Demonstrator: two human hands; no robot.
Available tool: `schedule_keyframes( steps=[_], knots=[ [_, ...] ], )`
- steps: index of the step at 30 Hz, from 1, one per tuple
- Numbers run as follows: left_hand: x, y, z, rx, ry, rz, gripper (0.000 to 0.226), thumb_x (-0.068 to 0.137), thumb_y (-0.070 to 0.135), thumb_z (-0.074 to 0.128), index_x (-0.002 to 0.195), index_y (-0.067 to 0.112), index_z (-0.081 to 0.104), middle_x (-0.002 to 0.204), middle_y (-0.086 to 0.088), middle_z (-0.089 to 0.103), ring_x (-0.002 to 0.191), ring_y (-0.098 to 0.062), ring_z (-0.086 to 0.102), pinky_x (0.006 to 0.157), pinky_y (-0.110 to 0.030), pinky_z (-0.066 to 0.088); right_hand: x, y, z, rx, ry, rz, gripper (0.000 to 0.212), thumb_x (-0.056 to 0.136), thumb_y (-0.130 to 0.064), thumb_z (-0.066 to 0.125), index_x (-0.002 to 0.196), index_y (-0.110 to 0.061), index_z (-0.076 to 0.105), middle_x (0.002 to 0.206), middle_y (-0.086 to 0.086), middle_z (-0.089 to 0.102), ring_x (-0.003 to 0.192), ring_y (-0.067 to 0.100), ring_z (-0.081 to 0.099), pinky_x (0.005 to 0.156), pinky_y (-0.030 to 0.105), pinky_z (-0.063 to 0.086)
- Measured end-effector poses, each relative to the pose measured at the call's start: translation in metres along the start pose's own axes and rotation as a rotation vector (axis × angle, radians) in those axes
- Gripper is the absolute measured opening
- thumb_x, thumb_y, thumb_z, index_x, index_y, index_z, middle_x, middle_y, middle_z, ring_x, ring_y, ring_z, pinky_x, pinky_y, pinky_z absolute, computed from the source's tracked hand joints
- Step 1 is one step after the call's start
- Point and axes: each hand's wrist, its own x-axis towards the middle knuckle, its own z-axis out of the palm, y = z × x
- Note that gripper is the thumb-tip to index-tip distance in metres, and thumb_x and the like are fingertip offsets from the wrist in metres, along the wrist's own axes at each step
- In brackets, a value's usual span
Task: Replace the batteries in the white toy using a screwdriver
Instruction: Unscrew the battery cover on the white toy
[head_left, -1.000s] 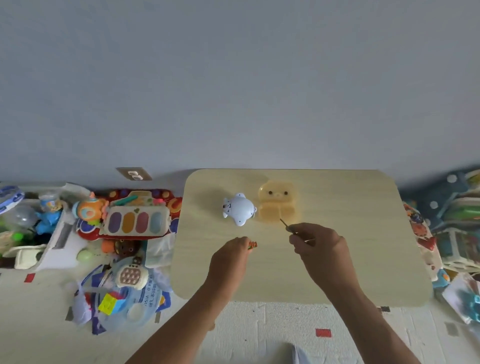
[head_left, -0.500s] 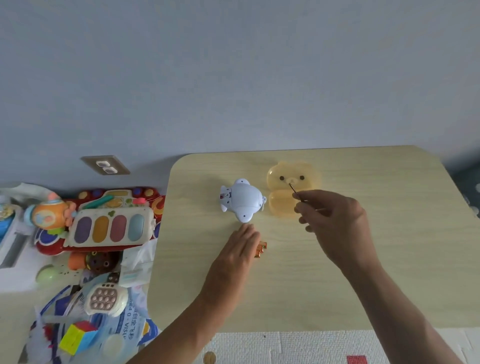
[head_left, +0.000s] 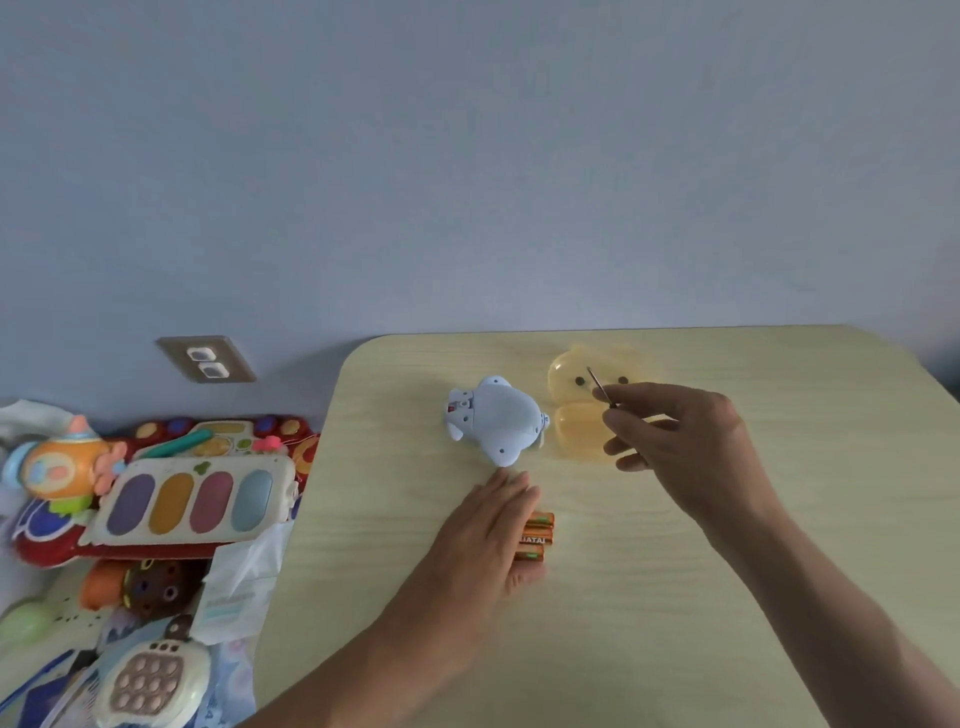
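Pinching screwdriver (head_left: 598, 384) w/ R hand (head_left: 680, 441), yellow case (head_left: 571, 410) open

A pale wooden table (head_left: 649, 597) with rounded corners carries the white toy (head_left: 498, 418) near its far edge. Just right of the toy lies a translucent yellow case (head_left: 574, 410), and on the near side of the toy sit a few orange batteries (head_left: 537, 535), side by side, with a flat left hand (head_left: 485, 535) resting partly over them.
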Motion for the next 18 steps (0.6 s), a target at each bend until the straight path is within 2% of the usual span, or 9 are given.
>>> schedule_keyframes(
  steps=[2, 3, 5, 7, 10, 11, 13, 16, 18],
  knots=[
    [0.002, 0.004, -0.01, -0.106, -0.015, -0.051, 0.068, 0.094, 0.051, 0.04, 0.154, 0.018, 0.041, 0.159, 0.008, 0.038, 0.148, 0.006, 0.011, 0.119, -0.005, 0.0, 0.001, 0.0, 0.003, -0.014, -0.007, -0.026, 0.023, 0.089, -0.005, 0.068, 0.101, -0.023, 0.079, 0.084, -0.001, 0.075, 0.066, 0.015, 0.073, 0.059, 0.022, 0.06],
    [0.0, 0.003, -0.012, -0.142, -0.05, -0.067, 0.072, 0.093, 0.054, 0.042, 0.158, 0.022, 0.034, 0.16, 0.018, 0.025, 0.145, 0.014, 0.001, 0.115, 0.0, -0.003, 0.001, -0.001, 0.003, -0.018, -0.005, -0.034, 0.025, 0.089, -0.004, 0.068, 0.101, -0.023, 0.078, 0.083, -0.001, 0.075, 0.065, 0.014, 0.073, 0.057, 0.018, 0.058],
    [-0.008, 0.0, -0.016, -0.167, -0.056, -0.057, 0.077, 0.092, 0.061, 0.043, 0.16, 0.028, 0.027, 0.152, 0.03, 0.011, 0.144, 0.021, -0.005, 0.112, 0.004, 0.0, 0.002, -0.002, 0.005, -0.017, 0.002, -0.039, 0.025, 0.088, -0.002, 0.068, 0.101, -0.021, 0.078, 0.08, 0.0, 0.075, 0.064, 0.014, 0.074, 0.057, 0.016, 0.057],
    [-0.014, -0.001, -0.025, -0.229, 0.023, -0.075, 0.072, 0.094, 0.068, 0.038, 0.155, 0.031, 0.038, 0.151, 0.031, 0.022, 0.147, 0.02, 0.009, 0.114, 0.001, 0.01, 0.003, -0.004, 0.007, -0.012, 0.008, -0.041, 0.024, 0.087, -0.002, 0.068, 0.102, -0.018, 0.077, 0.077, 0.0, 0.075, 0.064, 0.015, 0.074, 0.062, 0.019, 0.059],
    [-0.014, -0.009, -0.036, -0.261, 0.25, -0.105, 0.049, 0.098, 0.064, 0.047, 0.134, 0.032, 0.054, 0.134, 0.021, 0.049, 0.133, 0.007, 0.041, 0.107, -0.006, 0.031, 0.005, -0.009, 0.011, -0.023, 0.022, -0.052, 0.016, 0.086, -0.005, 0.07, 0.096, -0.017, 0.075, 0.072, 0.0, 0.076, 0.06, 0.012, 0.073, 0.062, 0.015, 0.054],
    [-0.007, -0.013, -0.038, -0.27, 0.336, -0.133, 0.044, 0.096, 0.061, 0.053, 0.129, 0.033, 0.055, 0.128, 0.019, 0.05, 0.127, 0.002, 0.045, 0.104, -0.006, 0.032, 0.006, -0.011, 0.013, -0.036, 0.02, -0.061, 0.013, 0.085, -0.006, 0.071, 0.092, -0.017, 0.075, 0.069, 0.0, 0.076, 0.059, 0.012, 0.073, 0.058, 0.012, 0.051],
    [0.013, -0.017, -0.046, -0.334, 0.448, -0.253, 0.048, 0.086, 0.06, 0.063, 0.127, 0.036, 0.055, 0.124, 0.016, 0.047, 0.122, -0.007, 0.043, 0.097, -0.004, 0.031, 0.009, -0.017, 0.02, -0.048, 0.011, -0.088, 0.011, 0.085, -0.006, 0.07, 0.086, -0.016, 0.074, 0.065, 0.0, 0.074, 0.055, 0.011, 0.07, 0.053, 0.01, 0.048],
    [0.046, -0.022, -0.052, -0.538, 0.368, -0.483, 0.074, 0.072, 0.058, 0.075, 0.137, 0.046, 0.044, 0.127, 0.015, 0.041, 0.125, -0.011, 0.038, 0.088, -0.011, 0.035, 0.013, -0.028, 0.033, 0.001, -0.012, -0.131, 0.011, 0.084, -0.004, 0.069, 0.083, -0.014, 0.074, 0.067, 0.001, 0.074, 0.053, 0.009, 0.066, 0.053, 0.016, 0.05],
    [0.061, -0.029, -0.05, -0.605, 0.294, -0.535, 0.088, 0.063, 0.061, 0.074, 0.142, 0.049, 0.037, 0.122, 0.016, 0.046, 0.126, -0.015, 0.045, 0.096, -0.027, 0.045, 0.017, -0.035, 0.041, 0.077, -0.044, -0.132, 0.01, 0.084, -0.004, 0.07, 0.084, -0.012, 0.075, 0.071, 0.002, 0.074, 0.054, 0.008, 0.065, 0.055, 0.017, 0.052]
  ],
)
